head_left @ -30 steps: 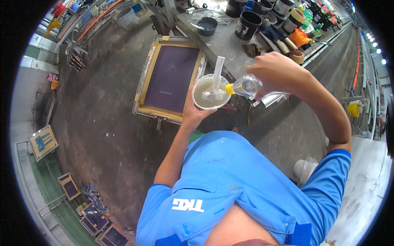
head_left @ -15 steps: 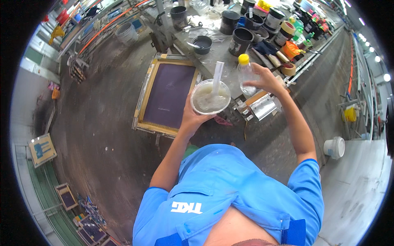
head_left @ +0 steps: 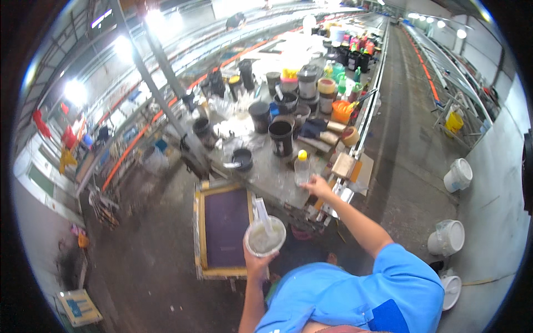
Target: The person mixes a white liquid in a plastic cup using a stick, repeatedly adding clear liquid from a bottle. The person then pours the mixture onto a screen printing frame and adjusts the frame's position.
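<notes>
My left hand (head_left: 259,262) grips a clear plastic cup (head_left: 266,247) of pale cloudy mixture, with a flat white stick (head_left: 262,213) standing in it. A clear bottle with a yellow cap (head_left: 301,169) is upright on the worktable (head_left: 266,186). My right hand (head_left: 316,186) is at the foot of that bottle, fingers loosely apart, not wrapped round it. Below the cup and table edge lies a purple screen in a wooden frame (head_left: 223,222).
Buckets (head_left: 280,139), bottles and a shallow black bowl (head_left: 242,161) crowd the table. Metal posts (head_left: 150,83) rise at the left. White lidded pails (head_left: 447,238) line the right wall beside the aisle. A bent-over person (head_left: 236,22) is far back.
My view has lifted toward the room. The bottle, earlier tipped over the cup and then raised upright, now stands on the table, my right hand loosening around it. The cup remains in my left hand.
</notes>
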`<state>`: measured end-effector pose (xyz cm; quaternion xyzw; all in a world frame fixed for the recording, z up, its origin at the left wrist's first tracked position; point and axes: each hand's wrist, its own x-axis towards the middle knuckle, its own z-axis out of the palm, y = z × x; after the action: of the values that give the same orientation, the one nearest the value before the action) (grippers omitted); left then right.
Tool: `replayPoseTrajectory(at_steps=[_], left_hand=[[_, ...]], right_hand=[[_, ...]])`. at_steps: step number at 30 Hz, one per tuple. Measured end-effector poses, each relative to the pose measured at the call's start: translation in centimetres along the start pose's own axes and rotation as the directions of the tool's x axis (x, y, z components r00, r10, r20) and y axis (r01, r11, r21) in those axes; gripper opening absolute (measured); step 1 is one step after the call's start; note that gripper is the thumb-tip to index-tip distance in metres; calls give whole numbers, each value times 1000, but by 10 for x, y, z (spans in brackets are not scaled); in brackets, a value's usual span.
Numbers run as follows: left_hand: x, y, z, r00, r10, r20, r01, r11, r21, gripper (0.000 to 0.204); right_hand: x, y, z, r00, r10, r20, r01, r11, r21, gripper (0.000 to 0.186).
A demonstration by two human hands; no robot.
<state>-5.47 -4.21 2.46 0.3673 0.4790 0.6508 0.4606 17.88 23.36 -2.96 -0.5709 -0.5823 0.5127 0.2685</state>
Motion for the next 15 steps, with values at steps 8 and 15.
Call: replayPoseTrajectory(at_steps=[8,15], left_hand=[[1,-4,29,981,-107,163,113,993,-29,107],[10,-2,33,985,-92,149,105,991,-84,104]], right_hand=[[-113,-112,15,744,-566,356,596,802,28,42],[-163,-138,-11,492,-683,540,869,428,-249,25]])
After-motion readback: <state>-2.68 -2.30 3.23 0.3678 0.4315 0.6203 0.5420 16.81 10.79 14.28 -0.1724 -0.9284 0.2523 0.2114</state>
